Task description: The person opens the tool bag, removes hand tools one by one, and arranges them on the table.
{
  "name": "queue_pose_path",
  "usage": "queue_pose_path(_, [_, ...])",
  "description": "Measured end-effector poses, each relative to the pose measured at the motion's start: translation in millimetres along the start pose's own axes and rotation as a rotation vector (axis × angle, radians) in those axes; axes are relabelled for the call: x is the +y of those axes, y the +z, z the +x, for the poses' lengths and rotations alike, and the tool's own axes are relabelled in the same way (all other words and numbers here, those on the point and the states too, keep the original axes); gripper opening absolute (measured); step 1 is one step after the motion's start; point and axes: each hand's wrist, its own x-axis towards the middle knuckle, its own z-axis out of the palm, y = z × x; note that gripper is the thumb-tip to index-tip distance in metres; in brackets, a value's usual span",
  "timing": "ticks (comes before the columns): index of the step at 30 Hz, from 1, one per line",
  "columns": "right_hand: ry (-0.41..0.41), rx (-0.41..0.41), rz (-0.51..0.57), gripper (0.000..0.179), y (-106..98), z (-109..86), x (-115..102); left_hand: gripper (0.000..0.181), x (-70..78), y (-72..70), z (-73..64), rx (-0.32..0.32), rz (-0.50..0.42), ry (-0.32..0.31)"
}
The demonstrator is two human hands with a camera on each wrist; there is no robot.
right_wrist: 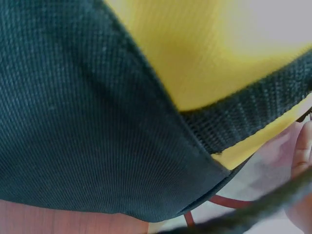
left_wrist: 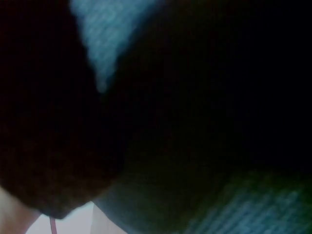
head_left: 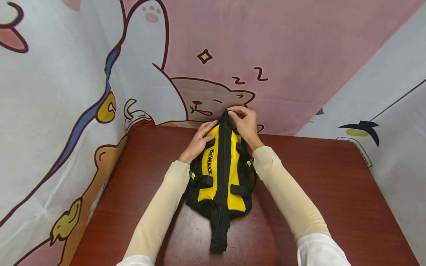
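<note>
While the right hand [head_left: 245, 122] pinches the far tip of the black-and-yellow bag [head_left: 215, 166] on the table [head_left: 309, 181], the left hand [head_left: 198, 143] rests along its side, fingers [head_left: 205, 126] extended; steady pressure there should help keep the zipper strip [head_left: 224, 162] straight.

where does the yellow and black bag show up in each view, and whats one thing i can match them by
Head: the bag lies near the centre, right hand pinching its far end.
Left wrist: too dark and blurred to tell whether the bag is there.
Right wrist: the bag fills most of the picture, yellow at upper right.
Landmark: reddish table, under the bag in head, bottom left in right wrist; not identifiable in left wrist.
</note>
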Motion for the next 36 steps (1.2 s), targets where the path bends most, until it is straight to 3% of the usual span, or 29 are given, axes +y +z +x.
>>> queue_pose_path(9, [0.028,-0.039,-0.003,0.02,-2,-9.1,-18,0.057,-1.2,0.0,-0.2,0.009,-0.005,0.009])
queue_pose_path(21, [0.021,-0.148,0.013,0.022,-11,-26.9,-23,0.057,0.1,-1.5,1.2,0.013,-0.019,-0.004])
queue_pose_path(27, [0.035,-0.178,-0.019,0.022,-15,-44.6,-32,0.057,0.2,-2.1,0.2,0.019,-0.028,-0.015])
queue_pose_path(36, [0.077,-0.135,-0.016,0.02,-16,-81.3,-56,0.056,0.5,-1.2,-3.0,0.045,-0.034,-0.001])
